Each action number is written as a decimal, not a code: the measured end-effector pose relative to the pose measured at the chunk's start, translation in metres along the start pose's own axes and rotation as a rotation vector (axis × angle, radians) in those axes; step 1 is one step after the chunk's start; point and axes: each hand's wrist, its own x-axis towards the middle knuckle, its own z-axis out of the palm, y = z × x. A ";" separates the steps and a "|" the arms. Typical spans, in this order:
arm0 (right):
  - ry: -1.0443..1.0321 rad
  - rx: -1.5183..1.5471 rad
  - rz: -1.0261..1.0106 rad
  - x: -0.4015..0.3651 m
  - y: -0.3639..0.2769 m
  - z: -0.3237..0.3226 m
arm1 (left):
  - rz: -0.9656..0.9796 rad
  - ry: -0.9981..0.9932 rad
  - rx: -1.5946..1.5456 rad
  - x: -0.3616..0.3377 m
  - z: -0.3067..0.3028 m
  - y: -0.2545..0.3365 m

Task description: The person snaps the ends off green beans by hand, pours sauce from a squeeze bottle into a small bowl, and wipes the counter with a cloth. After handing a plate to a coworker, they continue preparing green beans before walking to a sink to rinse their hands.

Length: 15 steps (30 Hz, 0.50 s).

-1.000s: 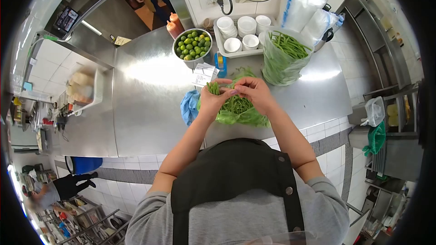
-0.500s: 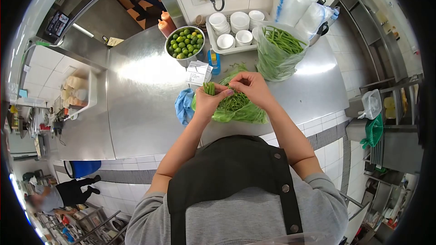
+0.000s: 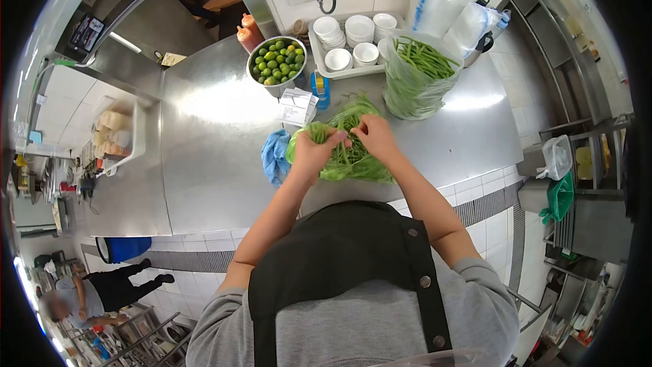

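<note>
My left hand (image 3: 314, 152) is closed around a small bunch of green beans (image 3: 317, 132), thumb pointing right. Close beside it, my right hand (image 3: 377, 138) has its fingertips pinched together near the left thumb; anything between them is too small to make out. Both hands are over an open light-green plastic bag (image 3: 370, 170), which holds loose thin green beans or bean pieces (image 3: 348, 153). Farther back on the right, a clear plastic bag (image 3: 411, 102) stands upright, full of whole green beans (image 3: 424, 58).
Around the steel counter (image 3: 210, 163) are a blue cloth (image 3: 276, 156), paper slips (image 3: 297, 107), a blue tape dispenser (image 3: 320, 92), a bowl of limes (image 3: 277, 62), sauce bottles (image 3: 248, 32) and a tray (image 3: 370, 71) with white cups. A co-worker (image 3: 102, 292) is at lower left.
My right hand has shifted slightly, its fingertips now a little lower and apart from the left hand's bunch. The co-worker at lower left has moved. The person beyond the opening is mostly out of view.
</note>
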 end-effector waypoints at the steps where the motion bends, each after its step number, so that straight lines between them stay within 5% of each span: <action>1: -0.109 0.080 0.093 -0.001 -0.006 -0.003 | -0.051 0.036 -0.099 0.000 -0.004 0.007; 3: -0.325 0.229 0.281 -0.003 -0.016 -0.014 | -0.080 0.133 -0.233 0.004 -0.010 0.009; 6: -0.318 0.875 0.208 -0.007 -0.006 -0.007 | 0.007 0.266 -0.317 0.012 -0.013 0.009; 9: -0.215 0.948 0.067 -0.016 -0.034 -0.018 | 0.050 0.290 -0.365 0.015 -0.017 0.009; 15: -0.081 0.568 -0.058 -0.019 -0.051 -0.017 | 0.098 0.376 -0.430 0.016 -0.019 0.000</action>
